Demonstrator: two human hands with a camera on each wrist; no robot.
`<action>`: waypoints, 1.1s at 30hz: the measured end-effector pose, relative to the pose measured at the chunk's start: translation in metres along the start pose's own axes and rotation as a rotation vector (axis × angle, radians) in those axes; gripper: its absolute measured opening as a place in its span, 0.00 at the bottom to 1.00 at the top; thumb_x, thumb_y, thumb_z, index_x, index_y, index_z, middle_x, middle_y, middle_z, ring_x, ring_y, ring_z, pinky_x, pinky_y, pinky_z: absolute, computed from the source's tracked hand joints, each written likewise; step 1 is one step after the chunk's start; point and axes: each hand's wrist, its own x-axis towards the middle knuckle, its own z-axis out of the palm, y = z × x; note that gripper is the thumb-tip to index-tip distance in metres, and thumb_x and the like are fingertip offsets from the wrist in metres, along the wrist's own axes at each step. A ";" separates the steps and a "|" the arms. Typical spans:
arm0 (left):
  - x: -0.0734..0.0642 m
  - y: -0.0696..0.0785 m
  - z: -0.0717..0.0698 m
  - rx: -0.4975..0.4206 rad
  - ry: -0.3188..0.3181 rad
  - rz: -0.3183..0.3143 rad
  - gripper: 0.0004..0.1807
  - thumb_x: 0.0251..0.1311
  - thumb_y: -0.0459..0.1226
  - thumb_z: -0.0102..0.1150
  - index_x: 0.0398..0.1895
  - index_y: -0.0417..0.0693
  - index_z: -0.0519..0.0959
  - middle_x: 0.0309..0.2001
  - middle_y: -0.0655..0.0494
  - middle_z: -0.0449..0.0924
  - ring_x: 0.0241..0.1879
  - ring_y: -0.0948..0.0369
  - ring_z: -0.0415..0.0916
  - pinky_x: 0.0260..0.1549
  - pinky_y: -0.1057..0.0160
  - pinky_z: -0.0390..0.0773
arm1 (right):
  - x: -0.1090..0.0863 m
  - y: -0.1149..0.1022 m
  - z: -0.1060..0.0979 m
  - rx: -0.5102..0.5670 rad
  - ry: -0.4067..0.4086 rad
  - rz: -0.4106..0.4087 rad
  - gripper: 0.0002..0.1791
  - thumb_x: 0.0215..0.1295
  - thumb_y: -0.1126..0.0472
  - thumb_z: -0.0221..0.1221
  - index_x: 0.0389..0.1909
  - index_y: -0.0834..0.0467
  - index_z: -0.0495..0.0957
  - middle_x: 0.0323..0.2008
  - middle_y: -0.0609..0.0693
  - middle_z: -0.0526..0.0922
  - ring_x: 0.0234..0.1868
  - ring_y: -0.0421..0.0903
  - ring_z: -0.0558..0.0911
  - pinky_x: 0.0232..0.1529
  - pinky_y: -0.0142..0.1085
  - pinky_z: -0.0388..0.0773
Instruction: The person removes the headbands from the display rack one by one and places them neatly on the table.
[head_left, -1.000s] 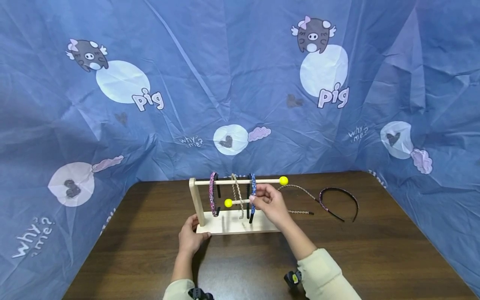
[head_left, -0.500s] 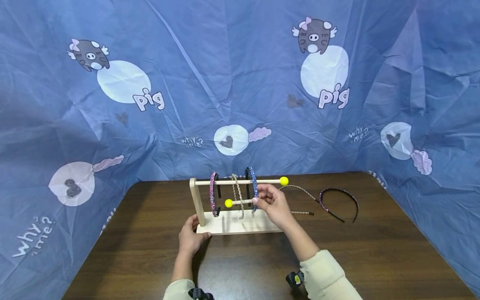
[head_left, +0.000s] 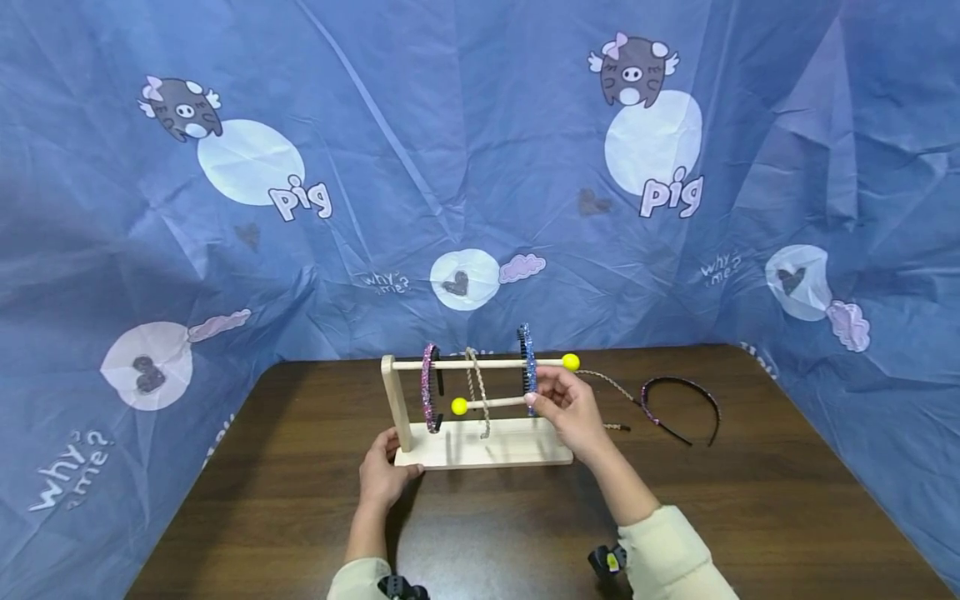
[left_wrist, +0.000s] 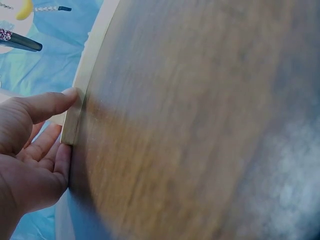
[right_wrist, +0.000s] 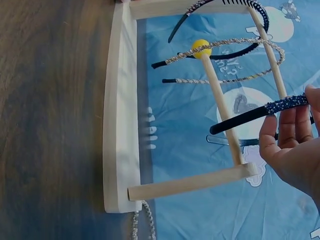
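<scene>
A wooden headband stand [head_left: 483, 450] with two rods tipped by yellow balls stands upright on the table. My left hand [head_left: 384, 477] grips the left end of its base, thumb on one face and fingers at the edge [left_wrist: 42, 150]. With my right hand [head_left: 576, 417] I pinch a blue glittery headband [head_left: 530, 358] by its front side. Its arch rises above the upper rod near the right ball, and one black end [right_wrist: 240, 121] crosses the lower rod in the right wrist view. On the upper rod hang a pink glittery headband [head_left: 427, 387] and a braided beige headband [head_left: 482, 387].
Right of the stand, a dark pink-glitter headband [head_left: 678, 381] lies on the brown wooden table [head_left: 765, 500]. Another braided headband [head_left: 611, 382] lies beside it, partly hidden by my right hand. A blue printed cloth [head_left: 525, 167] hangs behind and at both sides.
My right hand has moved right along the upper rod, carrying the blue headband away from the braided one and raising its arch. The left hand stays on the base.
</scene>
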 end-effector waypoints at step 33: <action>0.000 -0.001 0.000 -0.006 -0.004 -0.002 0.37 0.33 0.20 0.68 0.55 0.31 0.69 0.48 0.33 0.75 0.49 0.41 0.72 0.51 0.47 0.67 | 0.006 -0.010 -0.027 0.175 0.084 -0.102 0.18 0.50 0.81 0.56 0.42 0.64 0.73 0.26 0.49 0.75 0.26 0.38 0.75 0.28 0.26 0.72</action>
